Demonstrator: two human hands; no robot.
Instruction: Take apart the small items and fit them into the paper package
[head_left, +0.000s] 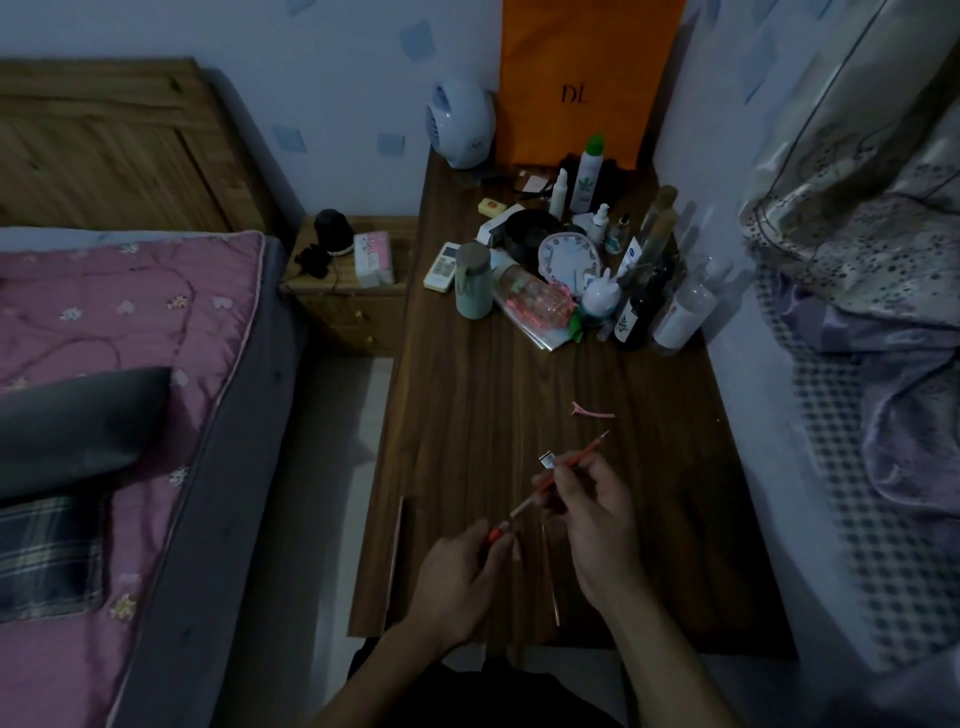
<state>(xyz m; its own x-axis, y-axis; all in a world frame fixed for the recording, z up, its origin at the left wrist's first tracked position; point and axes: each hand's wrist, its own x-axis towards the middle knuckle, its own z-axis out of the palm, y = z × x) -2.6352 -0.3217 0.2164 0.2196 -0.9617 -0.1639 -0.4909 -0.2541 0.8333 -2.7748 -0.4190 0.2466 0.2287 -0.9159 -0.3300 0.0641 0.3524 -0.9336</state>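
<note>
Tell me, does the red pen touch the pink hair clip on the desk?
Apart. The head view shows bare wood between the red pen tip and the pink hair clip.

1. A dim bedroom in a home: a bed (130, 364) with a pink quilt and wooden headboard lies well left of the hands.
2. Beyond the hands, the wooden table (467, 415) carries toiletry bottles (589, 174) and a small clock (569, 257).
3. A nightstand (348, 291) stands between bed and table.
</note>
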